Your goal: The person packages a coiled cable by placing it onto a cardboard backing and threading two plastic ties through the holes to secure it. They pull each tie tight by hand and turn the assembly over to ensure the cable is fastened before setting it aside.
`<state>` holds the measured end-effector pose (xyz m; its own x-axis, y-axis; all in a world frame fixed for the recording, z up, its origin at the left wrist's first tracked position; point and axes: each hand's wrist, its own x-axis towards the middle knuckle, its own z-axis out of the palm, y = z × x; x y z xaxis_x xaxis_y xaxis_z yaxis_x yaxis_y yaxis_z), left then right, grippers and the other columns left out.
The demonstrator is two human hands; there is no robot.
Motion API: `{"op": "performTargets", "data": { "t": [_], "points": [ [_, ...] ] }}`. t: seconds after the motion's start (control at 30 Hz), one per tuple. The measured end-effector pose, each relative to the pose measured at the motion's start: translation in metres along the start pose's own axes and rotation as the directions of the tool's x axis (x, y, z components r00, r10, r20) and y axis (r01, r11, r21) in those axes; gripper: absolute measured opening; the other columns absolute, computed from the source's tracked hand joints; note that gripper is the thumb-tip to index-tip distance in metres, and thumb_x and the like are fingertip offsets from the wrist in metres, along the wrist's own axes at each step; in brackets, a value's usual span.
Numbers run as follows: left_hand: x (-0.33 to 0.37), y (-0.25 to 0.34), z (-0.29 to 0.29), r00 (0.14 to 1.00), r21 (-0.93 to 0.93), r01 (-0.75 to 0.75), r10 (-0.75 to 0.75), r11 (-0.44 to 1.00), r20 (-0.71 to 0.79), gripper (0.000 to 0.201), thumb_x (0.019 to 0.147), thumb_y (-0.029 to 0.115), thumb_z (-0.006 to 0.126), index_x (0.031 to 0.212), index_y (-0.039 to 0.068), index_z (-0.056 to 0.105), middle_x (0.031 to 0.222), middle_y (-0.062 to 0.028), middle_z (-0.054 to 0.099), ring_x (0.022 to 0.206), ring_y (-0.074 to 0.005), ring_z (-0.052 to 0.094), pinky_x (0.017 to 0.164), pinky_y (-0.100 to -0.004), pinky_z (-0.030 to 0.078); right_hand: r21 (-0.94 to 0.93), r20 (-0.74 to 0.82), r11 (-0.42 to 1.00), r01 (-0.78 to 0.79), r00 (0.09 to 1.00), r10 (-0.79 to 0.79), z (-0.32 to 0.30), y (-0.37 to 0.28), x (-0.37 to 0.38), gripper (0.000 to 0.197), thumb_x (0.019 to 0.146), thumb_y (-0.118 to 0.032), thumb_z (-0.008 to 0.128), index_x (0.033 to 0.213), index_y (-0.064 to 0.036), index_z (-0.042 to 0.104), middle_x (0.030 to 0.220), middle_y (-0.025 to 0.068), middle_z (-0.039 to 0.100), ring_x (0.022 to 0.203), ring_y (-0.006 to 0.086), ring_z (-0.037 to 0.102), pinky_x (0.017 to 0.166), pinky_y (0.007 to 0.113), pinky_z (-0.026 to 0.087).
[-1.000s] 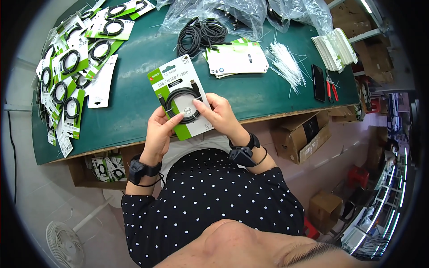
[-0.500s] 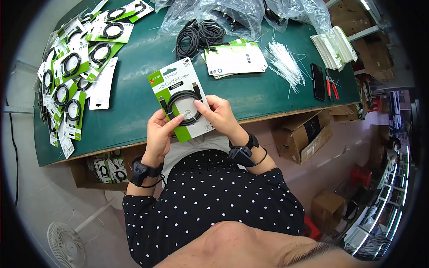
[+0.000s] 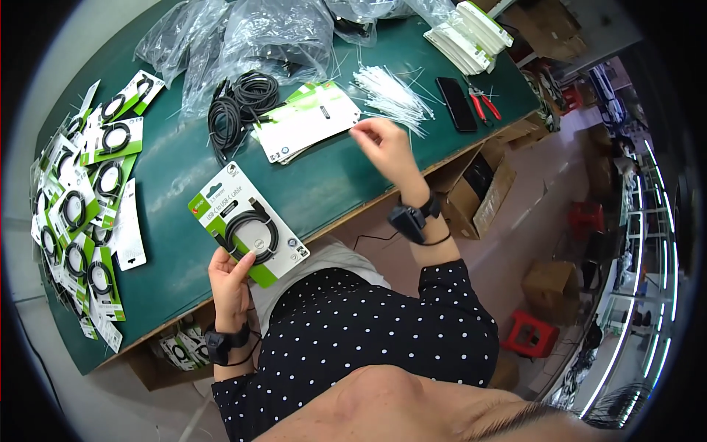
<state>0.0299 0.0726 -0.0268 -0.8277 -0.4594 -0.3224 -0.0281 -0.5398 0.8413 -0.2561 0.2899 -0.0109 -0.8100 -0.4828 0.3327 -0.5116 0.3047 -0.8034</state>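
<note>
My left hand (image 3: 230, 287) grips a carded cable (image 3: 254, 234) by its lower left edge, thumb on the front. The card is white and green, and a coiled black cable lies against its face. My right hand (image 3: 387, 151) is off that card, over the table beside the right end of a stack of blank-faced white and green cards (image 3: 313, 124). Its fingers are bent together in a pinch; whether anything small is between them I cannot make out. Just beyond it lies a pile of white cable ties (image 3: 390, 96).
Many carded cables (image 3: 74, 210) are heaped on the left of the green table (image 3: 173, 236). Loose black cable coils (image 3: 254, 92) and clear plastic bags (image 3: 276, 40) lie farther back. A phone (image 3: 456, 104), red-handled cutters (image 3: 484, 105) and another card stack (image 3: 468, 40) are on the right.
My right hand has let go of the carded cable and moved right to the card stack and cable ties. The left hand holds the card alone. The view has turned.
</note>
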Motion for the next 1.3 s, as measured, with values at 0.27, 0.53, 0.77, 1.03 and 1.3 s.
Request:
{"op": "performTargets", "data": {
  "t": [0.27, 0.53, 0.77, 1.03, 1.3],
  "points": [
    [0.010, -0.002, 0.013, 0.999, -0.004, 0.030, -0.030, 1.000, 0.022, 0.025, 0.088, -0.004, 0.065, 0.112, 0.000, 0.057, 0.107, -0.0108, 0.069, 0.094, -0.0154, 0.067, 0.086, -0.0285, 0.053, -0.723, -0.019, 0.683, 0.106, 0.985, -0.173, -0.025, 0.063, 0.034, 0.004, 0.083, -0.011, 0.066, 0.083, -0.0078, 0.068, 0.083, 0.0106, 0.062, 0.082, 0.0314, 0.063, 0.071, 0.042, 0.052],
    [0.012, -0.006, 0.013, 0.999, 0.000, 0.033, -0.033, 0.999, 0.020, 0.027, 0.088, -0.004, 0.065, 0.114, -0.001, 0.057, 0.107, -0.0108, 0.069, 0.095, -0.0154, 0.067, 0.087, -0.0286, 0.052, -0.738, 0.004, 0.669, 0.089, 0.992, -0.128, -0.029, 0.070, 0.035, 0.006, 0.083, -0.013, 0.066, 0.086, -0.0086, 0.067, 0.083, 0.0099, 0.062, 0.081, 0.0306, 0.064, 0.070, 0.041, 0.052],
    [0.010, -0.005, 0.016, 0.999, -0.002, 0.033, -0.033, 0.999, 0.011, 0.027, 0.088, -0.004, 0.064, 0.114, -0.001, 0.057, 0.109, -0.0104, 0.068, 0.097, -0.0156, 0.066, 0.089, -0.0289, 0.052, -0.461, -0.085, 0.883, 0.091, 0.986, -0.146, -0.036, 0.030, 0.027, 0.006, 0.086, -0.009, 0.068, 0.090, -0.0054, 0.066, 0.081, 0.0084, 0.064, 0.071, 0.0217, 0.065, 0.063, 0.035, 0.052],
    [0.009, -0.008, 0.010, 0.999, -0.120, 0.041, -0.045, 0.992, -0.029, 0.032, 0.089, -0.004, 0.062, 0.121, -0.002, 0.055, 0.114, -0.0112, 0.067, 0.101, -0.0176, 0.066, 0.091, -0.0315, 0.052, 0.613, 0.299, 0.725, -0.313, 0.942, 0.154, -0.004, -0.033, -0.022, 0.009, 0.090, 0.000, 0.065, 0.098, 0.0022, 0.065, 0.095, 0.0144, 0.071, 0.075, 0.0172, 0.069, 0.061, 0.026, 0.055],
    [-0.001, 0.000, 0.010, 0.998, -0.167, 0.031, -0.040, 0.985, -0.049, 0.034, 0.088, -0.005, 0.064, 0.120, -0.001, 0.055, 0.112, -0.0124, 0.068, 0.099, -0.0196, 0.068, 0.087, -0.0335, 0.056, 0.773, 0.401, 0.462, -0.436, 0.899, 0.177, 0.055, -0.049, -0.050, 0.023, 0.090, 0.001, 0.065, 0.112, 0.0072, 0.062, 0.093, 0.0158, 0.070, 0.080, 0.0194, 0.070, 0.069, 0.026, 0.056]
  ]
}}
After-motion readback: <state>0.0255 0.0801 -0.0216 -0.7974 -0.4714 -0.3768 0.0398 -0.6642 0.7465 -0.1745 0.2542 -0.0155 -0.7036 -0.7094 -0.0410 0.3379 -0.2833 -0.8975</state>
